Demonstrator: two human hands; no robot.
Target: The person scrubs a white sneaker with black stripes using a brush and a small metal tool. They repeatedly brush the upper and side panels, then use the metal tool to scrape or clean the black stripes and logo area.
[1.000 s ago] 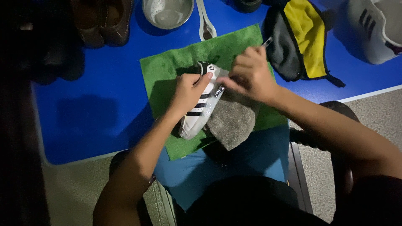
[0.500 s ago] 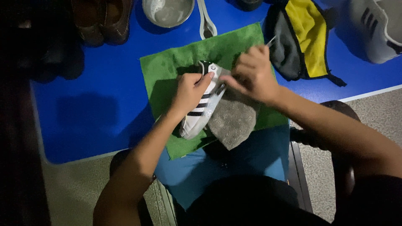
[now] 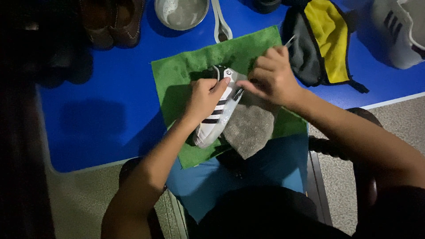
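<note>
Item: white striped sneaker (image 3: 215, 116), on the green towel (image 3: 177, 79) at the bench's (image 3: 110, 110) near edge. Your left hand (image 3: 204, 98) clenched it steady; your right hand's (image 3: 273, 76) fingers pinched a thin brush (image 3: 288, 42), working its side over a grey cloth (image 3: 250, 128).

Brown shoes (image 3: 113, 22) ahead of me, steel bowl (image 3: 181, 12), yellow-grey cloth (image 3: 319, 42), white sneaker (image 3: 396, 31), blue table (image 3: 102, 106)
</note>
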